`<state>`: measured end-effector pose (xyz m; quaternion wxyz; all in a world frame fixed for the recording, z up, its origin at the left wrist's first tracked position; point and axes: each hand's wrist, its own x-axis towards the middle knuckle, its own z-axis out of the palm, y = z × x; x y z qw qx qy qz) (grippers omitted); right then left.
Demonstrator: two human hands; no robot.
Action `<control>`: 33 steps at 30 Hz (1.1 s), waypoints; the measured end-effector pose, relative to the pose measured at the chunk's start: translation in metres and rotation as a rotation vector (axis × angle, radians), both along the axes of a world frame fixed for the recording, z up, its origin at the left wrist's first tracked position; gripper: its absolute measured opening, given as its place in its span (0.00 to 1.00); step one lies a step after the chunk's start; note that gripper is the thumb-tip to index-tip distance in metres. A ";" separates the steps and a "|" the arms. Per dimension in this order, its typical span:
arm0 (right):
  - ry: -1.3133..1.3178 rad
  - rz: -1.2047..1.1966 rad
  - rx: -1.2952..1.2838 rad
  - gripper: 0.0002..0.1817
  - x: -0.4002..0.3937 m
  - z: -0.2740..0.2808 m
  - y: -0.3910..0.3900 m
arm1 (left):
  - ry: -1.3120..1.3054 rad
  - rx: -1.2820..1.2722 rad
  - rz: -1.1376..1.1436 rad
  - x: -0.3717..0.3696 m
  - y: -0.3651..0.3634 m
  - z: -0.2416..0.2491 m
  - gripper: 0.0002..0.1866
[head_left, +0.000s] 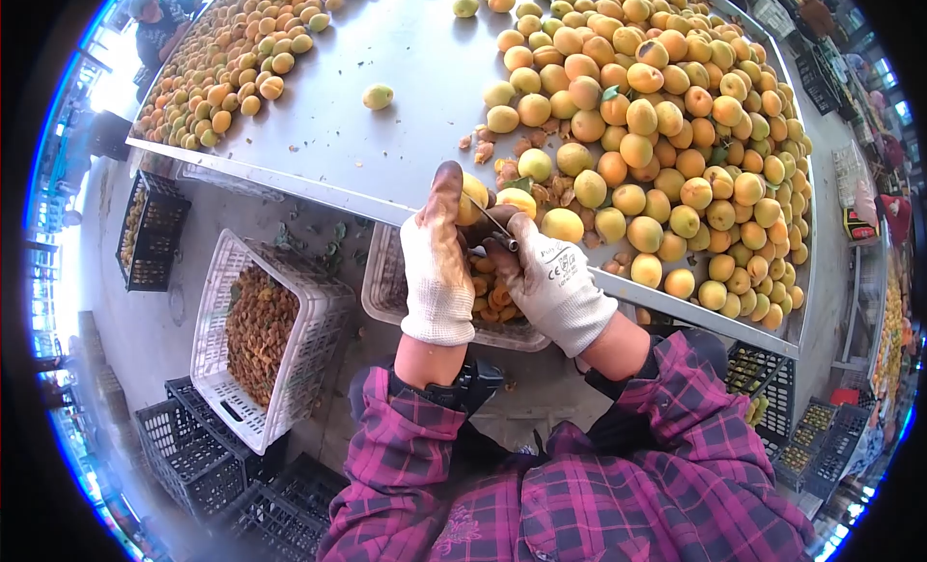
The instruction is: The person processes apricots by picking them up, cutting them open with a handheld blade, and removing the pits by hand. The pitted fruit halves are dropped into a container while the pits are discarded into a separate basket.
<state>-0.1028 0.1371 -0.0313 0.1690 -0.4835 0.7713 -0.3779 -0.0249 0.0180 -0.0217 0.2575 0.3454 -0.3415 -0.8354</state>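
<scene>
My left hand (441, 258), in a stained white glove, is closed round a yellow-orange apricot (470, 199) at the table's front edge. Beside it my right hand (543, 272), gloved too, grips a small thin metal tool (504, 232) whose shaft reaches toward that fruit. Under both hands a pale crate (386, 272) holds opened apricot pieces (494, 299). A large heap of whole apricots (676, 127) lies on the metal table to the right of my hands, with brown pits or scraps (557, 188) near its left side.
More apricots (241, 65) lie at the table's (319, 127) left end, one alone (378, 97) in between. A white crate (208, 340) of brown pits stands on the floor at left, near black crates (179, 446). Another person (154, 31) is at the upper left.
</scene>
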 end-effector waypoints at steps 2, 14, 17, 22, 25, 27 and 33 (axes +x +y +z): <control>-0.001 -0.013 0.039 0.15 0.002 -0.003 0.000 | 0.017 -0.063 0.069 -0.001 0.005 -0.003 0.26; -0.755 0.090 -0.272 0.16 0.004 -0.006 0.002 | 0.022 -0.304 0.100 0.007 0.012 0.008 0.15; -1.114 0.100 -0.199 0.16 0.006 -0.003 0.002 | 0.058 -0.271 0.096 0.010 0.012 0.012 0.14; -0.634 0.138 -0.242 0.16 -0.003 -0.002 -0.004 | 0.044 -0.322 0.117 0.011 0.002 -0.007 0.17; 0.043 0.048 -0.040 0.16 -0.006 0.005 -0.001 | 0.011 -0.249 0.062 0.016 -0.002 0.000 0.21; 0.080 0.050 -0.043 0.17 0.000 0.006 0.002 | -0.035 -0.209 -0.006 0.017 -0.006 -0.001 0.23; 0.119 0.051 -0.044 0.16 -0.002 -0.011 -0.001 | 0.112 0.026 0.050 0.016 -0.004 -0.005 0.27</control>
